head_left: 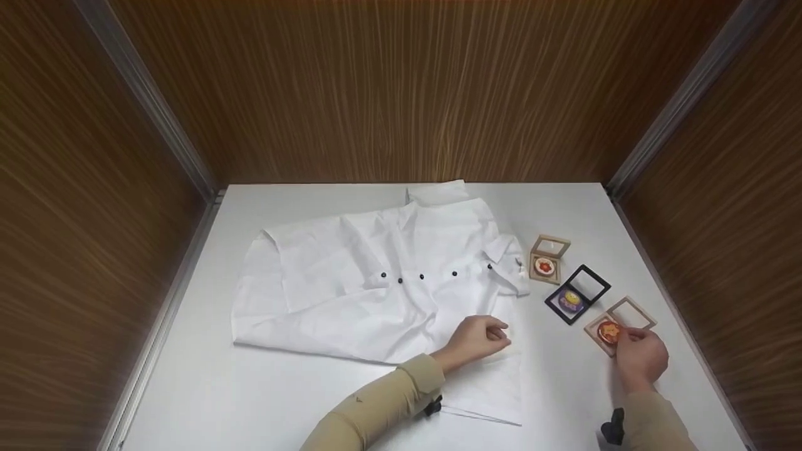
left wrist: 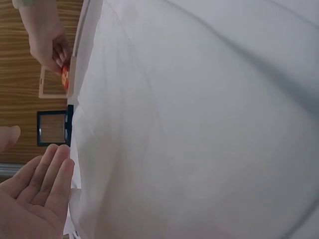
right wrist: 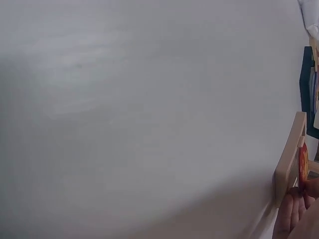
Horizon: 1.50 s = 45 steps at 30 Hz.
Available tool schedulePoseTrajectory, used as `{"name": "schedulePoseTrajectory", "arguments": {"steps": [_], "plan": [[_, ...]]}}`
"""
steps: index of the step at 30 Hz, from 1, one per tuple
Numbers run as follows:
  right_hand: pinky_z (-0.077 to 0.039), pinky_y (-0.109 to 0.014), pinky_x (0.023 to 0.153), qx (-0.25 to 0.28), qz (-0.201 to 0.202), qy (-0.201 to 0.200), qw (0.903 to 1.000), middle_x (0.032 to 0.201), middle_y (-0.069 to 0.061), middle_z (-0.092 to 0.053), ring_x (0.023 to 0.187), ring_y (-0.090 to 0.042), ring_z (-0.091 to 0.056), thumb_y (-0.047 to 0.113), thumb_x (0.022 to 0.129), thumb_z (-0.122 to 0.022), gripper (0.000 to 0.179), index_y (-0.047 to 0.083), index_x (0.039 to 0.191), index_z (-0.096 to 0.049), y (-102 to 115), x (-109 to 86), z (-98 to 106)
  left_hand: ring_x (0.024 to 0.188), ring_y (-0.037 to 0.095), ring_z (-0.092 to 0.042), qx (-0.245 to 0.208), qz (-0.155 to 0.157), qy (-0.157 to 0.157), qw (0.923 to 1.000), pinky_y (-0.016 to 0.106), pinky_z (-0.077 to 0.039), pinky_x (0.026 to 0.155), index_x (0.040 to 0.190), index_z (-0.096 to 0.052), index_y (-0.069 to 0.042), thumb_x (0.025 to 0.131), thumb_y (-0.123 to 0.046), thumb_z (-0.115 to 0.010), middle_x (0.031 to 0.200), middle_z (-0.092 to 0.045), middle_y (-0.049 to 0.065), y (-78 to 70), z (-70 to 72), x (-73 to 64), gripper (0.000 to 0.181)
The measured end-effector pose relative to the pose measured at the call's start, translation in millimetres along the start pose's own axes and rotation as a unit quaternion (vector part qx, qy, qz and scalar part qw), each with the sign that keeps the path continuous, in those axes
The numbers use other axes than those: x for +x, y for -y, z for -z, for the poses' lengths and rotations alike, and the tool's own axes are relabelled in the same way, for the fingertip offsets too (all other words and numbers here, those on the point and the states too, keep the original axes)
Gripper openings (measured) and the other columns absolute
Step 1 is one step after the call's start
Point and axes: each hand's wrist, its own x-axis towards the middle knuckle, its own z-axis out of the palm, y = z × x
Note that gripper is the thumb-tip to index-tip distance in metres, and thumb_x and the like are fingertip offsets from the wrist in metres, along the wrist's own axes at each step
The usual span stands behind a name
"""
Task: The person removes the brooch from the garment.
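Observation:
Between the thumb and fingers of my right hand [head_left: 642, 356] is the edge of a round red badge [head_left: 607, 332] with a yellow-orange star shape. The badge is at a small light-wood display box [head_left: 596, 342] whose framed lid stands raised; the right wrist view shows the badge tilted up at the box. My left hand [head_left: 475, 338] hovers over the lower right part of a white buttoned shirt [head_left: 351, 250]. Its fingers are loosely bent with nothing in them, as the left wrist view also shows.
Beside the first box stands a black display box [head_left: 595, 298] holding a purple and yellow badge [head_left: 570, 300]. Farther back is another light-wood box [head_left: 534, 275] with a white badge bearing a red flower [head_left: 544, 267]. Wood-grain panels [head_left: 401, 94] enclose the white table [head_left: 188, 388].

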Motion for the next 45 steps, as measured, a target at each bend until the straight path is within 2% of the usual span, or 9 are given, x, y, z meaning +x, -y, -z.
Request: {"name": "schedulePoseTrajectory", "arguments": {"steps": [5, 12, 19, 25, 33, 37, 40, 43, 45], "plan": [[-0.040, -0.019, 0.064, 0.003, -0.003, -0.002, 1.0000, 0.129, -0.033, -0.066, 0.108, -0.037, -0.065, 0.020, 0.107, -0.056, 0.037, -0.009, 0.129, -0.064, -1, 0.5, 0, 0.085, 0.009, -0.078, 0.006, 0.002, -0.003, 1.0000, 0.006, -0.053, 0.077, 0.119, -0.078, 0.001, 0.094, -0.011, -0.079, 0.100, -0.083, 0.010, 0.2, 2.9, -1.0, 0.028], [-0.042, -0.028, 0.072, -0.004, 0.008, -0.016, 0.9998, 0.123, -0.033, -0.070, 0.107, -0.041, -0.066, 0.017, 0.104, -0.060, 0.034, -0.009, 0.124, -0.066, -4, 3.5, 0, 0.085, 0.010, -0.079, -0.001, 0.009, -0.011, 0.9999, 0.006, -0.053, 0.076, 0.118, -0.078, 0.001, 0.093, -0.010, -0.078, 0.099, -0.083, 0.010, 2.9, 4.9, -1.8, 0.028], [-0.040, -0.020, 0.063, -0.006, 0.013, -0.019, 0.9997, 0.118, -0.033, -0.071, 0.095, -0.034, -0.067, 0.018, 0.103, -0.060, 0.034, -0.009, 0.122, -0.067, -4, 3.9, 0, 0.086, 0.010, -0.079, -0.001, 0.015, -0.021, 0.9997, 0.006, -0.054, 0.076, 0.118, -0.079, 0.000, 0.092, -0.011, -0.075, 0.099, -0.084, 0.008, 7.0, 8.7, -1.2, 0.029], [-0.039, -0.015, 0.057, -0.010, 0.009, -0.012, 0.9998, 0.117, -0.030, -0.071, 0.085, -0.022, -0.063, 0.020, 0.103, -0.058, 0.036, -0.008, 0.124, -0.066, -3, 2.6, 0, 0.086, 0.011, -0.078, -0.003, 0.012, -0.024, 0.9996, 0.009, -0.055, 0.078, 0.118, -0.079, 0.001, 0.092, -0.011, -0.075, 0.099, -0.083, 0.009, 9.8, 13.6, -1.2, 0.028], [-0.039, -0.015, 0.059, 0.000, 0.010, -0.009, 0.9999, 0.122, -0.032, -0.069, 0.099, -0.033, -0.066, 0.018, 0.104, -0.057, 0.037, -0.008, 0.128, -0.065, 1, -0.5, -2, 0.086, 0.011, -0.078, -0.012, 0.013, -0.030, 0.9994, 0.009, -0.055, 0.078, 0.118, -0.078, 0.002, 0.093, -0.010, -0.075, 0.099, -0.083, 0.010, 10.7, 20.0, -3.1, 0.028], [-0.041, -0.011, 0.053, 0.001, 0.002, 0.003, 1.0000, 0.126, -0.031, -0.068, 0.095, -0.029, -0.066, 0.019, 0.105, -0.057, 0.039, -0.007, 0.132, -0.063, 4, -2.0, -2, 0.086, 0.011, -0.079, -0.016, 0.018, -0.033, 0.9992, 0.008, -0.055, 0.077, 0.119, -0.078, 0.002, 0.093, -0.011, -0.075, 0.099, -0.083, 0.010, 11.0, 21.9, -3.4, 0.029], [-0.041, -0.011, 0.053, 0.002, 0.002, 0.004, 1.0000, 0.127, -0.031, -0.067, 0.095, -0.027, -0.066, 0.020, 0.105, -0.057, 0.039, -0.007, 0.133, -0.063, 7, -3.3, -3, 0.086, 0.012, -0.079, -0.018, 0.022, -0.035, 0.9990, 0.008, -0.055, 0.076, 0.119, -0.078, 0.002, 0.093, -0.011, -0.076, 0.099, -0.083, 0.010, 11.3, 23.0, -3.0, 0.029], [-0.040, -0.013, 0.054, -0.002, 0.012, -0.001, 0.9999, 0.123, -0.030, -0.069, 0.090, -0.023, -0.064, 0.020, 0.105, -0.057, 0.038, -0.007, 0.130, -0.064, 9, -5.5, -3, 0.084, 0.011, -0.078, -0.018, 0.021, -0.043, 0.9987, 0.009, -0.055, 0.075, 0.117, -0.079, 0.002, 0.092, -0.010, -0.076, 0.097, -0.083, 0.010, 11.7, 24.0, -2.1, 0.029], [-0.038, -0.013, 0.056, -0.003, 0.026, -0.009, 0.9996, 0.118, -0.030, -0.071, 0.081, -0.015, -0.061, 0.019, 0.103, -0.059, 0.035, -0.007, 0.125, -0.066, 11, -6.6, -4, 0.083, 0.009, -0.077, -0.015, 0.020, -0.047, 0.9986, 0.009, -0.055, 0.075, 0.116, -0.079, 0.002, 0.091, -0.010, -0.073, 0.096, -0.083, 0.010, 11.4, 25.1, -1.6, 0.028]]}}
